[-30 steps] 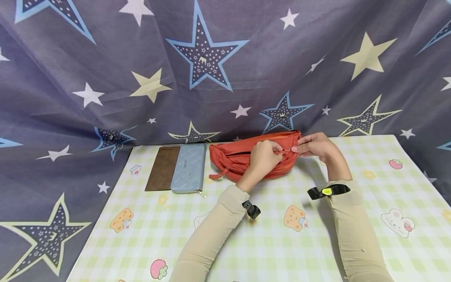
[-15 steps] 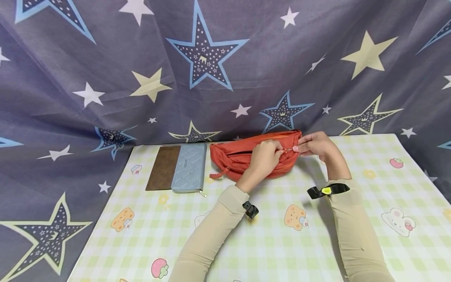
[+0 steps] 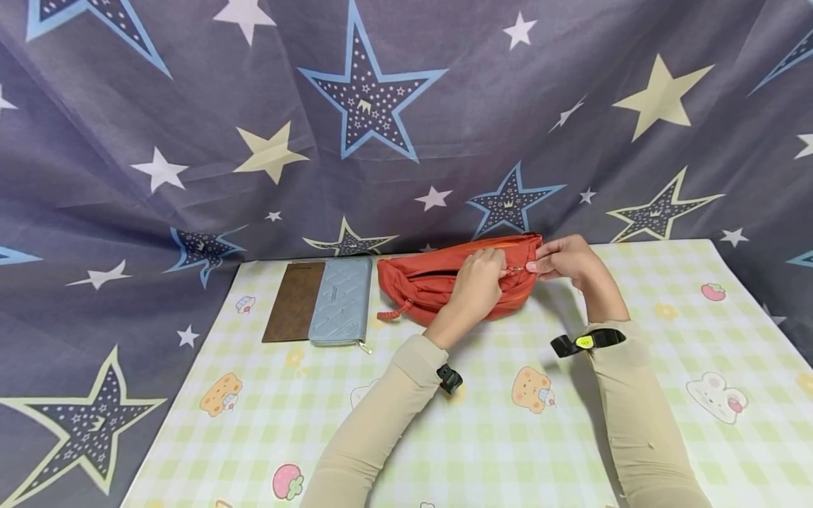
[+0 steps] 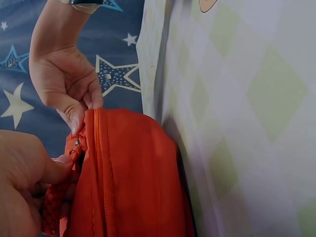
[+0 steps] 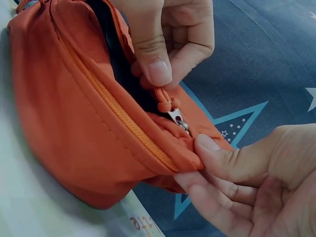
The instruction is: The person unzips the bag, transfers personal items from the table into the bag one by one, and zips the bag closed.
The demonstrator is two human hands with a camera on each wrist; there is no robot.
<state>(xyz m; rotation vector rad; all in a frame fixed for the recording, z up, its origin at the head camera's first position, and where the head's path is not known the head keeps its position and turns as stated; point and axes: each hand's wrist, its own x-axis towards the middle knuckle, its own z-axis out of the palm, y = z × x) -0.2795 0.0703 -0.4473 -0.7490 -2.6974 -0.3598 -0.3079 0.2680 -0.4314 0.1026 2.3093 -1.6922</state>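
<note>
A red-orange waist bag [image 3: 425,286] lies at the back of the table, its main zip partly undone with a dark gap showing in the right wrist view. My left hand [image 3: 479,282] pinches the braided cord pull [image 4: 55,202] of that zip between thumb and fingers. The metal zip slider [image 5: 177,117] sits close to the bag's right end. There, my right hand [image 3: 565,261] pinches the fabric corner, thumb on top and fingers beneath. A second cord pull [image 3: 395,312] hangs from the front pocket zip at the bag's left.
Left of the bag lie a light blue quilted wallet [image 3: 343,303] with a zip tab and a brown flat wallet-like piece [image 3: 293,303] beside it. A starred curtain [image 3: 406,176] hangs behind the table's back edge. The checked tablecloth [image 3: 483,437] has cartoon prints.
My left hand has shifted very slightly up and left with the cord pull. The right hand keeps its hold on the bag's end, and the bag stays in place.
</note>
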